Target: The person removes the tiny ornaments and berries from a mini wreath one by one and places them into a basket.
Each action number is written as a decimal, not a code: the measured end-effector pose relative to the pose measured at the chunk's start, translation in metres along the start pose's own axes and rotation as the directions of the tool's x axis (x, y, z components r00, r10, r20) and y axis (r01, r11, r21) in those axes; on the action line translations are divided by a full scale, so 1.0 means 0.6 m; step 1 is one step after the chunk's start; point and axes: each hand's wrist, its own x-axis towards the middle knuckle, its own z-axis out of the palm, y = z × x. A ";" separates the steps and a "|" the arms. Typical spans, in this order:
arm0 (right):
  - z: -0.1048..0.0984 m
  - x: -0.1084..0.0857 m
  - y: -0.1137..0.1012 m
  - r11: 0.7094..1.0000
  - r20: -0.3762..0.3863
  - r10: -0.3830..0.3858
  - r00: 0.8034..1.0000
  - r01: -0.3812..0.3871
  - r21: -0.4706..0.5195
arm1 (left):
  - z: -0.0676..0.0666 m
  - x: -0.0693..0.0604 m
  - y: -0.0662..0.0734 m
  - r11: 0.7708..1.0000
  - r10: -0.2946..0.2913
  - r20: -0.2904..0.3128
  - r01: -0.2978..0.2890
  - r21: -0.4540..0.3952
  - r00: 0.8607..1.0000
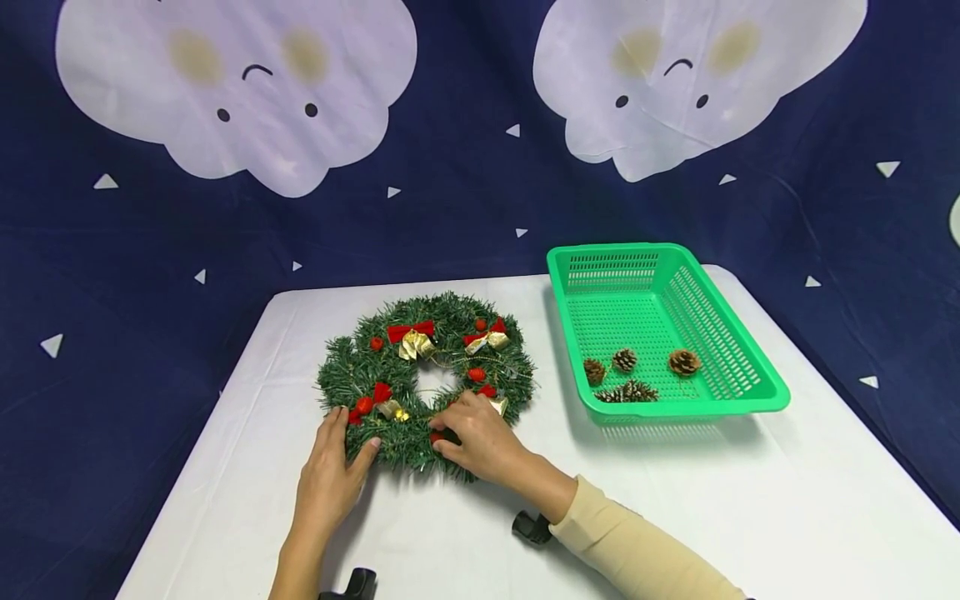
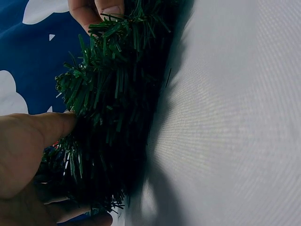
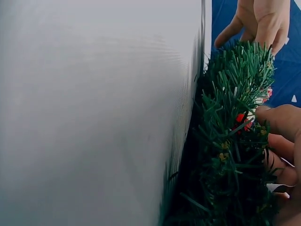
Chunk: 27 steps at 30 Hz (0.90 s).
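A green tinsel wreath [image 1: 345, 371] with red and gold bows and red balls lies flat on the white table. At its lower left edge my left hand [image 1: 330, 471] grips it, thumb apart from the fingers; the left wrist view shows this thumb [image 2: 56, 127] on the tinsel. My right hand [image 1: 483, 437] is at the wreath's front, its thumb and fingers curled about a small red ball [image 1: 437, 437]. In the right wrist view the red ball [image 3: 242, 121] sits in the tinsel beside the right thumb [image 3: 277, 117]. The fingers partly hide the ball.
A green plastic basket [image 1: 720, 333] stands on the right of the table [image 1: 465, 533], holding several pine cones, one of them a brown cone [image 1: 684, 362]. Behind the table hangs a dark blue cloth [image 1: 465, 225] with clouds. Black objects show near both wrists.
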 end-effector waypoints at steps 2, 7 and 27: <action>0.000 0.000 0.000 1.000 0.003 -0.004 1.000 0.004 -0.008 | 0.000 0.000 -0.001 1.000 0.001 -0.001 -0.001 -0.003 1.000; 0.003 0.001 0.000 0.999 0.005 -0.019 1.000 0.019 -0.036 | 0.001 0.000 -0.001 1.000 0.002 -0.005 -0.002 -0.006 1.000; 0.013 0.000 -0.002 0.995 -0.042 -0.058 0.997 0.054 -0.086 | 0.001 -0.002 -0.002 1.000 0.012 -0.009 -0.012 -0.010 1.000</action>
